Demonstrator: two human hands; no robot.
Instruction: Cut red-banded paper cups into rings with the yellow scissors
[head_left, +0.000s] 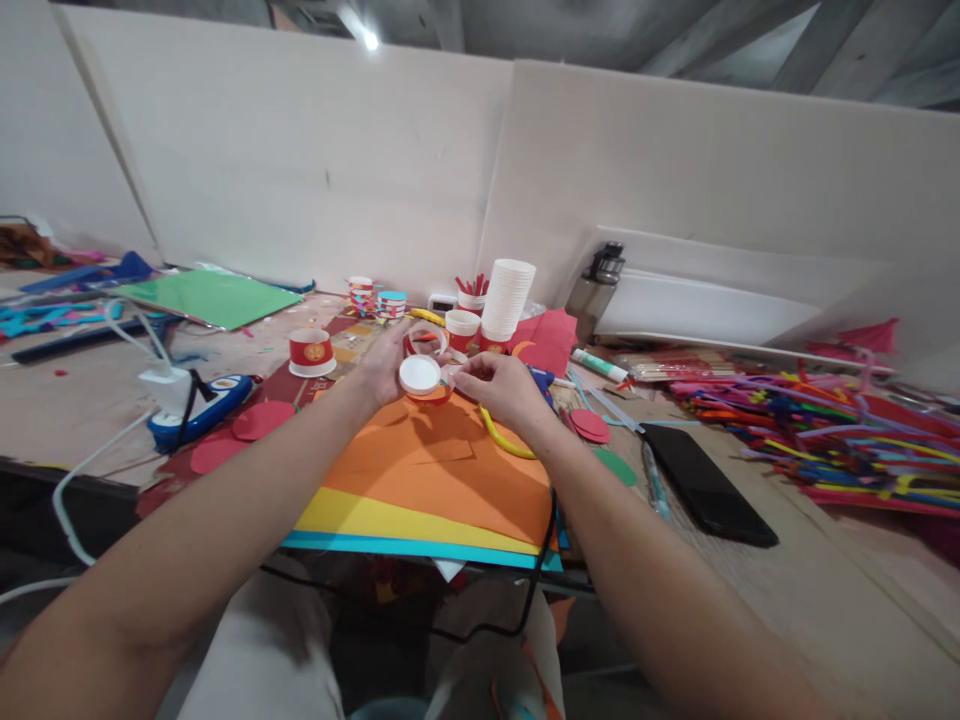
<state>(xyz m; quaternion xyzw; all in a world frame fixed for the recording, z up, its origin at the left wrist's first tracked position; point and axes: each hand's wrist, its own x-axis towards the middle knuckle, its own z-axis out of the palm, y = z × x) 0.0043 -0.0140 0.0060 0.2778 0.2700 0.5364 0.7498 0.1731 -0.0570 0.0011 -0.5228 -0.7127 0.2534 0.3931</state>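
Left hand [382, 365] is closed around a white round piece [420, 375], out over the orange sheets [442, 485] mid-tabletop [832, 580]; a pale ring [425, 336] sits just behind it, and can't tell if the two are joined. Right hand [502, 390] has thumb and fingers pinched narrow at the piece's right side; blurred, can't tell what, if anything, is between the tips. Blue glue gun-like tool [541, 382] mostly hidden behind the right hand. Lower yellow sheet [390, 515] and blue sheet [420, 548] show only as edges. Counts: two decorated cups [391, 305] at the back, one tall white cup stack [507, 295] (too blurred to count), two red discs [264, 420] left, one green disc [616, 466] partly behind the right arm, one black phone [709, 483]. Pipe cleaners [840, 430] at right: too tangled to count. Red cup [313, 352] at left carries a gold round emblem; glue stick [598, 365] label too small to read.
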